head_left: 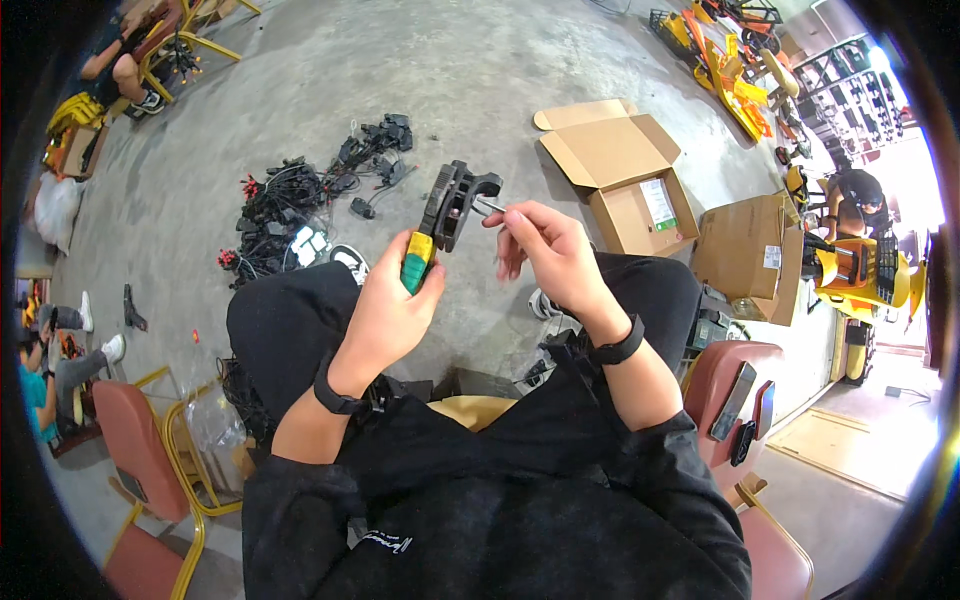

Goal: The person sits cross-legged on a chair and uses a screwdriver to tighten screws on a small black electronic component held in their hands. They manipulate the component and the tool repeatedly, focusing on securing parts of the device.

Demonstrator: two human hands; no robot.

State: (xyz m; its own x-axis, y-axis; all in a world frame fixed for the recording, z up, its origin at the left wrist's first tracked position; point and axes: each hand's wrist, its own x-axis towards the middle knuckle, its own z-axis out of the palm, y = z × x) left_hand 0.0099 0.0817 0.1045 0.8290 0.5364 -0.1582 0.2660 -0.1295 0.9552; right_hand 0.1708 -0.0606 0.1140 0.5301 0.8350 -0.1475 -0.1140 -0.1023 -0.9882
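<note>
A green-and-yellow-handled tool (417, 264) sits gripped in the left hand (387, 315), left of an open cardboard box (625, 150), as the right hand (553, 253) pinches a metal rod (487, 207) at the tool's black head (447, 203); work appears unfinished, remaining steps unclear.

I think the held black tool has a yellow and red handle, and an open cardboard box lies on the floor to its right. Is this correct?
Not quite: the head view shows that the handle of the held black tool is yellow and green, not red. The open cardboard box does lie on the floor to its right.
</note>
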